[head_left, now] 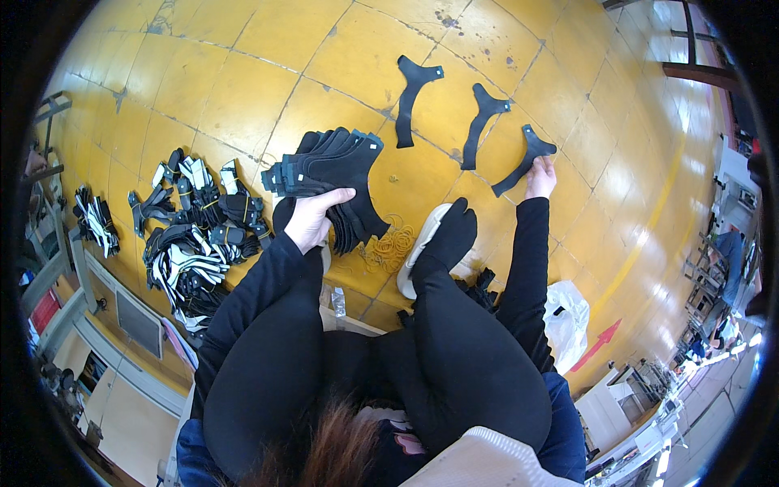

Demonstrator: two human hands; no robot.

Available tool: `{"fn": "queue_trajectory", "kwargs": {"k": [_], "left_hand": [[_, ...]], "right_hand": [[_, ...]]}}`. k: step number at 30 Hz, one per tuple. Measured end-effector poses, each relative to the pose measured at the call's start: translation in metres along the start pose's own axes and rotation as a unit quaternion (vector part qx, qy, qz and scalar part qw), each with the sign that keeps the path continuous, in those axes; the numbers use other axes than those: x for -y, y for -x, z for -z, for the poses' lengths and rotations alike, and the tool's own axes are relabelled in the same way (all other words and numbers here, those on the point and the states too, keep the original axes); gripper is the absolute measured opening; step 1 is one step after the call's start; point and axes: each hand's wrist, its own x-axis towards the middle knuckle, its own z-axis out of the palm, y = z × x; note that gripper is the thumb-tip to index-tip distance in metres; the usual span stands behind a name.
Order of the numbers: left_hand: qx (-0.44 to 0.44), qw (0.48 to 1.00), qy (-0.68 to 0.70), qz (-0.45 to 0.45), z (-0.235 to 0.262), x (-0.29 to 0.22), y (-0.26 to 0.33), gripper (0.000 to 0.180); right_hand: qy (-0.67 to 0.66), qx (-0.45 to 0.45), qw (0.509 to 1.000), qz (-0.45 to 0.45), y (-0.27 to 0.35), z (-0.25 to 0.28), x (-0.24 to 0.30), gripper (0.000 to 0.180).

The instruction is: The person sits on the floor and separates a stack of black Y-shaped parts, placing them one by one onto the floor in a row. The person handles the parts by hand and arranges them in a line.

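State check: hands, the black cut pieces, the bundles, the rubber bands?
left hand: gripping a fanned stack of black pieces, held above the floor
right hand: on the third piece, flat on the floor
two other pieces: flat, apart, untouched
bundles: tied, heaped
rubber bands: loose pile

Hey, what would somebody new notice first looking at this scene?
Probably the three black curved pieces laid in a row on the yellow tiled floor, the right hand touching the rightmost piece. Next, the fanned stack of black pieces gripped in the left hand, with bundled black-and-white pieces heaped further left.
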Motion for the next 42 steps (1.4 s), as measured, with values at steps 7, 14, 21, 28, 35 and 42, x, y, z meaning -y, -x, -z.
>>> {"fn": "queue_trajectory", "kwargs": {"k": [7, 14, 21, 28, 35, 42], "left_hand": [[-0.017, 0.999, 0.008, -0.027, 0.012, 0.006, -0.001, 0.041], [-0.003, 0.999, -0.001, -0.042, -0.003, 0.005, -0.01, 0.037], [0.002, 0.999, 0.004, -0.053, 0.003, 0.0, -0.007, 0.035], [0.048, 0.995, 0.088, 0.007, 0.006, -0.015, -0.01, 0.029], [-0.047, 0.996, 0.011, -0.071, 0.02, -0.014, -0.011, 0.029], [-0.011, 0.997, 0.037, -0.06, 0.007, -0.012, -0.005, 0.029]], "right_hand": [[0.098, 0.016, 0.993, 0.066, 0.051, -0.051, 0.019, 0.032], [0.157, 0.453, 0.877, 0.019, 0.221, -0.156, 0.061, 0.022], [0.239, 0.451, 0.857, 0.065, 0.274, -0.187, 0.057, 0.016], [0.117, 0.376, 0.919, -0.007, 0.228, -0.192, 0.032, 0.012], [0.106, 0.452, 0.884, -0.059, 0.223, -0.216, 0.045, 0.018], [0.014, 0.522, 0.831, -0.191, 0.267, -0.219, 0.068, 0.031]]}}
